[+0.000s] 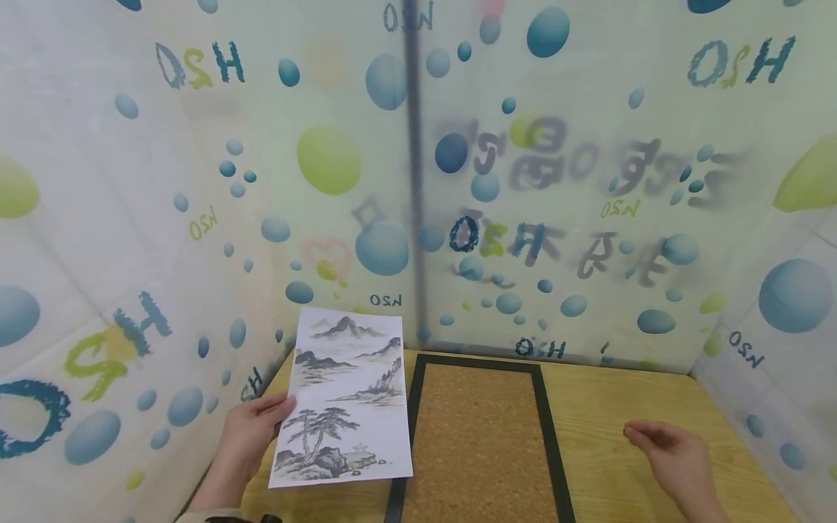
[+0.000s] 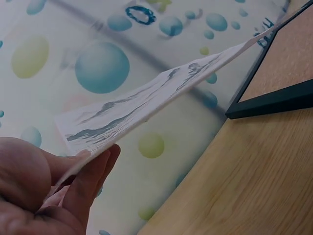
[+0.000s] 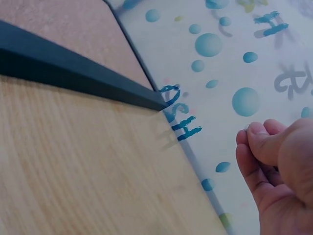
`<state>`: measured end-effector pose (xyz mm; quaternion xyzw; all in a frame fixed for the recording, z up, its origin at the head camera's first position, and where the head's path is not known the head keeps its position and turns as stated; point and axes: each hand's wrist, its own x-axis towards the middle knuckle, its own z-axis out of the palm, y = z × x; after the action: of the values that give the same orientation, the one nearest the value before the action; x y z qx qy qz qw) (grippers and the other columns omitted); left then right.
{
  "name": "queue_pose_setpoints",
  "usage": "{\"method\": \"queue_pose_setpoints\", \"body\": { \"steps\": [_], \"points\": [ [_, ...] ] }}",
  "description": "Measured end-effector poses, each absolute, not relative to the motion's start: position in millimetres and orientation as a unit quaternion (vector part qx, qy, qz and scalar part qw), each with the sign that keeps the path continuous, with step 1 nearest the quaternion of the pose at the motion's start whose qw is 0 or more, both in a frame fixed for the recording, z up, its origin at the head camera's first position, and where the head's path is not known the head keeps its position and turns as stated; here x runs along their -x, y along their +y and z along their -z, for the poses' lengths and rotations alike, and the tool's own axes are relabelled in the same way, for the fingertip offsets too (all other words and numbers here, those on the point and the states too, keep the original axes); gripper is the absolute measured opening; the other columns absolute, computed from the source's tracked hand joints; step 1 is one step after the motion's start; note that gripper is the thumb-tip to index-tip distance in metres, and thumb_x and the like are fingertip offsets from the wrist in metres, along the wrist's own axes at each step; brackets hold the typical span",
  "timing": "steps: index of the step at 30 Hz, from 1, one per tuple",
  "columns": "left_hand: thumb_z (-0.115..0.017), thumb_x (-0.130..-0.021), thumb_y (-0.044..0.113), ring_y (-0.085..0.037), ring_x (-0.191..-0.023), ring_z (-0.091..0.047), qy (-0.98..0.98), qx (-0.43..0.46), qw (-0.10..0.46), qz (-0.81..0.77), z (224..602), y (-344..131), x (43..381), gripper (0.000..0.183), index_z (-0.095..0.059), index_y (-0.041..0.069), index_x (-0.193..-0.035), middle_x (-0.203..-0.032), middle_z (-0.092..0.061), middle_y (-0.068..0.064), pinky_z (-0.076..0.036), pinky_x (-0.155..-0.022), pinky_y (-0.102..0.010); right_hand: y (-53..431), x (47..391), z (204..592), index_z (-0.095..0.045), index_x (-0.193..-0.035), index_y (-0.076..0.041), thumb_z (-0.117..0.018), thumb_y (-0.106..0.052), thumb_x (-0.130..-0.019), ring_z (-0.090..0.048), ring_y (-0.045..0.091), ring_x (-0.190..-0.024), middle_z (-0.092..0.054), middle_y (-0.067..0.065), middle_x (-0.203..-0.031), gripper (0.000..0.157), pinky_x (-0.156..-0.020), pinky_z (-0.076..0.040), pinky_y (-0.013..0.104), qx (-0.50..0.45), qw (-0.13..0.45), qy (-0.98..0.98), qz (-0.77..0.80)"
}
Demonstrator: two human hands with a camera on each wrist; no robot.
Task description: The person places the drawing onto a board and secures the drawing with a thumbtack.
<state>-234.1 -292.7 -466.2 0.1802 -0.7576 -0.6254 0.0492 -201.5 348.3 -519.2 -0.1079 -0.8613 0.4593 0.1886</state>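
Note:
In the head view, my left hand [image 1: 251, 428] grips a white sheet with an ink landscape painting [image 1: 349, 392] by its left edge, thumb in front. The left wrist view shows the sheet [image 2: 146, 107] nearly edge-on, pinched between the thumb and fingers [image 2: 100, 171]. The sheet is raised and tilted over the left side of a dark-framed cork board [image 1: 484, 436], hiding part of its frame. To the right of the board, my right hand [image 1: 673, 457] is raised with thumb and fingertips together. A tiny pale thing [image 3: 247, 128] shows at that pinch; its kind is unclear.
The cork board lies on a light wooden table [image 1: 608, 407]. Translucent curtains [image 1: 327, 218] printed with bubbles and H2O lettering enclose the table at the back, left and right. A dark vertical bar [image 1: 414, 181] shows behind the back curtain.

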Motion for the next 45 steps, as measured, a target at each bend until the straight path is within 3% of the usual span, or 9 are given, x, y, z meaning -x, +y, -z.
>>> {"method": "queue_pose_setpoints", "body": {
  "steps": [10,20,31,45],
  "points": [
    [-0.073,-0.103,0.012,-0.014,-0.091,-0.072,-0.738,-0.158,0.04,0.655,468,-277,236,0.05,-0.056,-0.016,-0.14,-0.119,-0.073,-0.023,-0.061,-0.073,-0.027,346,202,498,-0.079,-0.111,0.005,-0.084,-0.018,-0.095,-0.07,-0.002,-0.079,-0.08,0.0,-0.095,0.029,-0.069,-0.058,0.019,0.138,0.155,-0.84,-0.501],
    [-0.072,-0.103,0.012,-0.017,-0.095,-0.071,-0.738,-0.142,0.035,0.659,480,-256,240,0.048,-0.058,-0.016,-0.139,-0.125,-0.07,-0.026,-0.06,-0.077,-0.027,341,209,481,-0.078,-0.112,0.006,-0.084,-0.023,-0.095,-0.069,-0.006,-0.08,-0.08,-0.001,-0.096,0.034,-0.069,-0.055,0.014,0.109,0.184,-0.848,-0.486],
    [-0.072,-0.102,0.006,-0.021,-0.092,-0.073,-0.72,-0.124,0.035,0.682,497,-224,243,0.039,-0.062,-0.019,-0.131,-0.112,-0.074,-0.026,-0.062,-0.075,-0.029,327,225,475,-0.078,-0.111,0.007,-0.084,-0.016,-0.094,-0.07,-0.005,-0.081,-0.08,-0.001,-0.095,0.03,-0.071,-0.055,0.013,0.078,0.209,-0.829,-0.512],
    [-0.073,-0.101,0.007,-0.023,-0.092,-0.073,-0.714,-0.111,0.014,0.691,507,-184,244,0.037,-0.065,-0.017,-0.127,-0.109,-0.075,-0.023,-0.062,-0.075,-0.033,314,240,467,-0.076,-0.113,0.008,-0.082,-0.014,-0.096,-0.071,-0.002,-0.081,-0.079,-0.006,-0.095,0.029,-0.073,-0.056,0.014,0.074,0.208,-0.818,-0.532]
  ]
}}
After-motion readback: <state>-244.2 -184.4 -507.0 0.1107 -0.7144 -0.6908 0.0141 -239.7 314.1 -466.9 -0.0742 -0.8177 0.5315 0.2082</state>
